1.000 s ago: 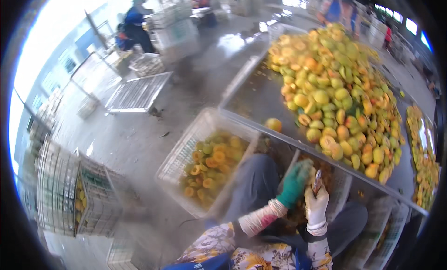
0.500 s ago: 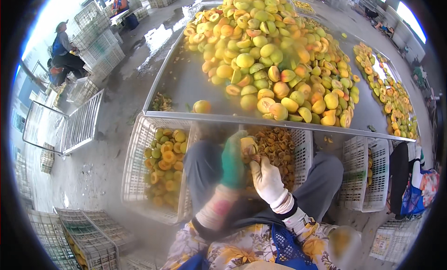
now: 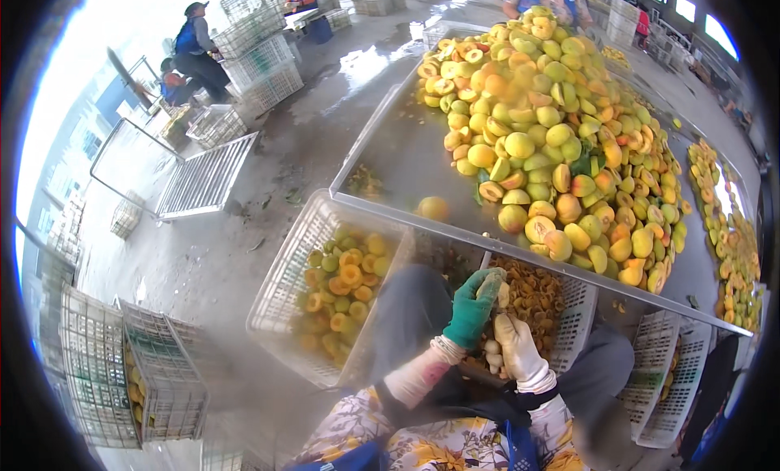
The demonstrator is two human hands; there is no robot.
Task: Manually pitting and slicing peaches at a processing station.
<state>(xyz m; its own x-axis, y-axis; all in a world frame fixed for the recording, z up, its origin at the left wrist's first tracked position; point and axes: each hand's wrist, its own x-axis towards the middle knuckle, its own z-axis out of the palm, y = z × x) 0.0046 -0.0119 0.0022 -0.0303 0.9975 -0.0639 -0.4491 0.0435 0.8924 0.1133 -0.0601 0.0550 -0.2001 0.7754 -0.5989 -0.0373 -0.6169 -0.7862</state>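
Curling left grip (image 3: 475,306): gloved in green with pale fingertips, fingers bent well inward; cannot tell whether fruit or glove makes the yellowish patch at the tips, so cannot tell what is held.
Right grip (image 3: 520,345): gloved in off-white, fingers half bent, raised just beside and a little below the left; cannot tell whether anything sits inside.
Fruit pile (image 3: 552,146): heaped beyond both grips, mixing green, yellow and orange pieces, many cut open to show hollow middles.
Worktop (image 3: 390,166): metal, with a raised near edge running just beyond the grips and carrying the pile.
Single fruit (image 3: 433,208): resting near that edge, ahead and left of the left grip, apart from the pile.
Brown-orange scraps (image 3: 542,299): filling much of a white crate (image 3: 578,312) below and around the grips, between the knees.
Fruit pieces (image 3: 345,276): lying in another pale crate (image 3: 272,304), left of the left grip; orange hollows facing up on several.
Nested crates (image 3: 654,365): standing on the floor, right of the right grip and beyond the knee.
Slatted cart (image 3: 207,174): standing far left of the grips.
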